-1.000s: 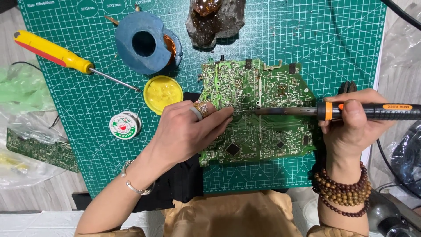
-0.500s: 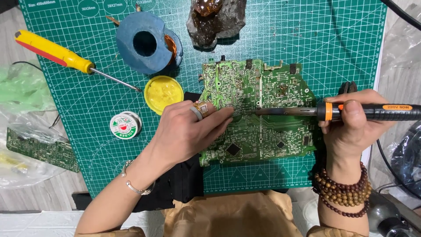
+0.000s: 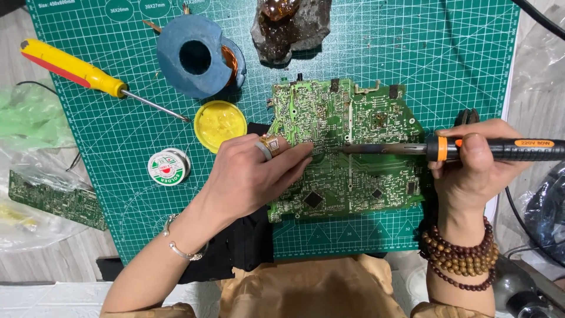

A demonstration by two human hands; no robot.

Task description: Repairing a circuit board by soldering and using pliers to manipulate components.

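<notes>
A green circuit board (image 3: 365,182) lies solder side up on a green cutting mat (image 3: 412,53). My left hand (image 3: 250,176), with a ring on one finger, rests on the board's left part, fingertips pinched together near the iron's tip; what they hold is too small to tell. My right hand (image 3: 474,162) grips a black and orange soldering iron (image 3: 488,149) held level, its metal tip touching the board's middle next to my left fingertips.
On the mat: a yellow-handled screwdriver (image 3: 76,70), a blue iron stand (image 3: 194,56), a yellow flux tin (image 3: 220,123), a small solder spool (image 3: 168,167), and a dark rosin lump (image 3: 288,26). Another circuit board (image 3: 56,200) and plastic bags lie left of the mat.
</notes>
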